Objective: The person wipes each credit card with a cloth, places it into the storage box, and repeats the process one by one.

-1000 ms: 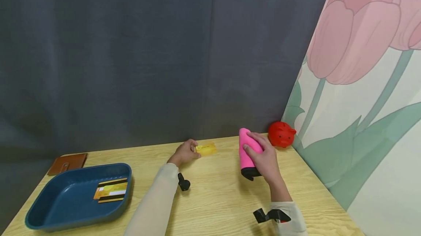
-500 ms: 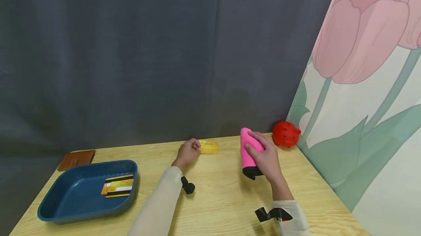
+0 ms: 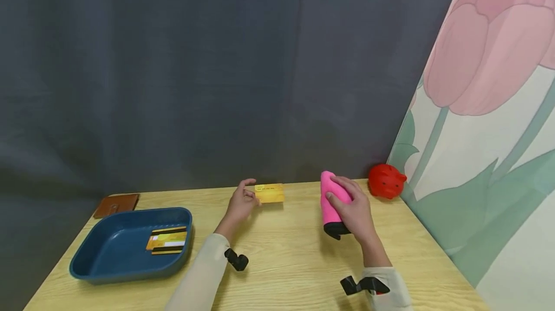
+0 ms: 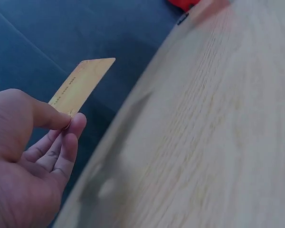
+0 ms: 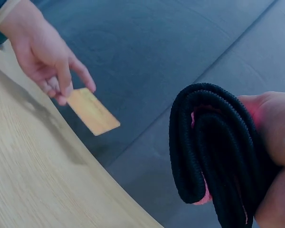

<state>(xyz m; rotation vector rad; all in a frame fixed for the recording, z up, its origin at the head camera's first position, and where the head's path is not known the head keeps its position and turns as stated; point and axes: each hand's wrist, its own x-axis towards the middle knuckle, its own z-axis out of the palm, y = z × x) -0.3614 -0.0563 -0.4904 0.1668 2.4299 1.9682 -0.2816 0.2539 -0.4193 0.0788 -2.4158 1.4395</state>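
Observation:
My left hand [image 3: 243,201] pinches a yellow bank card [image 4: 84,85] by one end between thumb and fingers. Clear of the tabletop, the card [image 3: 270,193] points right, and its shadow falls on the wood in the left wrist view. On the right side of the head view, my right hand [image 3: 356,210] grips a folded pink cloth item [image 3: 331,199] with a black band at its near end. Seen from the right wrist, the black band [image 5: 199,142] shows several folded layers; its exact kind cannot be told.
A blue tray [image 3: 130,277] stands at the left with several yellow cards [image 3: 166,239] in it. Behind it lies a brown leather wallet [image 3: 116,205]. A red piggy bank [image 3: 387,181] sits at the back right corner, beside the wall. A dark curtain [image 3: 195,84] hangs behind the table.
My left hand has raised the yellow card off the tabletop and drawn it slightly left. The right hand keeps its grip on the pink cloth item. The whole view has shifted a little.

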